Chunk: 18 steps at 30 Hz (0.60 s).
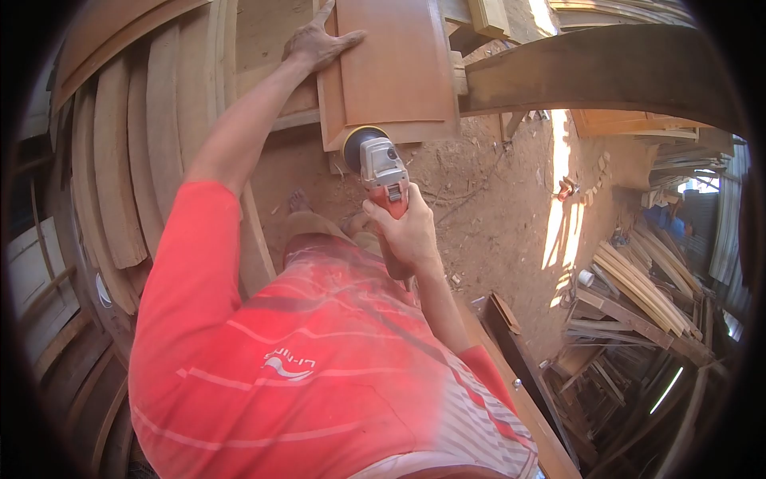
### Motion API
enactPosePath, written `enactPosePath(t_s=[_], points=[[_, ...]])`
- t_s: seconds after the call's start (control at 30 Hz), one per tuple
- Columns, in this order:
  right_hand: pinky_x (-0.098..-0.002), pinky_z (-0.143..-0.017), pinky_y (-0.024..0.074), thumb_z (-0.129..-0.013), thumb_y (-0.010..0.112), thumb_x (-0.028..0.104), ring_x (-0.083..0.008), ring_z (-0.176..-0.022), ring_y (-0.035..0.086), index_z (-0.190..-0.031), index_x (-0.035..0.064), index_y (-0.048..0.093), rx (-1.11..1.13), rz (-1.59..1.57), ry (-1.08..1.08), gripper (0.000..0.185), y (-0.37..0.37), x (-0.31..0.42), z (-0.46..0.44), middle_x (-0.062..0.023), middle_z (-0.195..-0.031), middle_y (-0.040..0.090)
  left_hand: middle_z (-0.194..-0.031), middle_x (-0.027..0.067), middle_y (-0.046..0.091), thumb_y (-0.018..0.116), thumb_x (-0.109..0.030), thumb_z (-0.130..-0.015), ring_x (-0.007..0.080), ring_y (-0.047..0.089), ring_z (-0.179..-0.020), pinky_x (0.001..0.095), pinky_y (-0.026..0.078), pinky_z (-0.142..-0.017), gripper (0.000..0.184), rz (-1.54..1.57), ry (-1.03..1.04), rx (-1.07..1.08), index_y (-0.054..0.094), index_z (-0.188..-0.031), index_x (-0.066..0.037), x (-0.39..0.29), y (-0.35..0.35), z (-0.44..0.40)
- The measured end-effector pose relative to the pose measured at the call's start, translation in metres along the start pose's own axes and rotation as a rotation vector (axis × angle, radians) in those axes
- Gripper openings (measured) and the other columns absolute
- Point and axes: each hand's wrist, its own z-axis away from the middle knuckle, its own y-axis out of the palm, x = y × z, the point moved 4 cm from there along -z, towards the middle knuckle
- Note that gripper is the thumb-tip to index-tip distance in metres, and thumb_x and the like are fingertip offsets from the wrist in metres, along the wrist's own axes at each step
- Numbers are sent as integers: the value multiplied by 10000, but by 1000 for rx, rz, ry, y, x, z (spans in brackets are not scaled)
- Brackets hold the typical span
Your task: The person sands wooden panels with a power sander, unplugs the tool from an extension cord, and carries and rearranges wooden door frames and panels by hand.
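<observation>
My right hand [411, 231] is wrapped round the red grip of an angle grinder [384, 166] with a grey metal head. A round sanding disc [356, 148] with a yellow rim is on the tool, at the near left corner of a reddish-brown wooden panel [392, 64]. Whether the disc touches the wood I cannot tell. My left hand [319, 44] rests flat on the panel's left side, fingers stretched forward and thumb spread across its surface. The panel has a raised middle and a lower border; its far end is cut off by the view.
Several long boards [120, 160] stand stacked on the left. A thick curved beam [590, 72] juts in from the right. Timber strips [642, 279] lie piled at the far right. My bare feet are on the dirt floor [495, 207], which has wood chips and a cord.
</observation>
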Motion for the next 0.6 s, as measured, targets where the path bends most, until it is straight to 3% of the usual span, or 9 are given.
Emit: enactPosePath(t_s=[0.27,0.33,0.43,0.47,0.57,0.6], points=[[-426,-886,549,-821,832,390,-343,-1023,730,-1170,-2,621,-155,-218,-3,566,-31,-46,-17,-221,-1059,738,-1386,181,649,725,-790,-738,374,587,-1322,479,464,-1124,1166,51,22,-16,269,-1642,-211,5,7,-6],[-298,-768,536,-876,815,236,-118,-859,653,-1101,4,644,-145,-60,-73,366,-27,-29,-11,-64,-976,708,-1397,188,639,734,-775,-744,377,581,-1328,468,458,-1135,1152,63,70,-57,283,-1638,-206,9,9,-8],[-274,-753,526,-912,779,188,-89,-842,629,-1118,7,642,-166,-62,-88,306,-34,-34,-11,-34,-969,692,-1406,198,629,740,-774,-741,376,575,-1337,454,453,-1142,1159,15,32,-37,286,-1637,-196,6,5,-6],[-274,-753,526,-912,779,188,-89,-842,629,-1118,7,642,-166,-67,-84,306,-40,-46,-15,-34,-969,692,-1406,198,629,740,-774,-741,376,575,-1337,454,453,-1142,1159,10,33,-32,286,-1637,-196,5,4,-5],[-376,-844,549,-817,842,366,-235,-939,713,-1134,-27,633,-202,-228,57,546,-66,-78,-28,-159,-1008,738,-1414,211,619,742,-774,-741,378,572,-1339,445,451,-1144,1164,44,20,-1,283,-1637,-192,3,4,-2],[-366,-834,547,-821,839,363,-216,-925,706,-1130,-26,635,-233,-275,47,537,-75,-79,-29,-152,-990,734,-1413,215,619,742,-769,-748,381,571,-1339,442,450,-1144,1157,44,34,-19,284,-1637,-187,2,3,-1]])
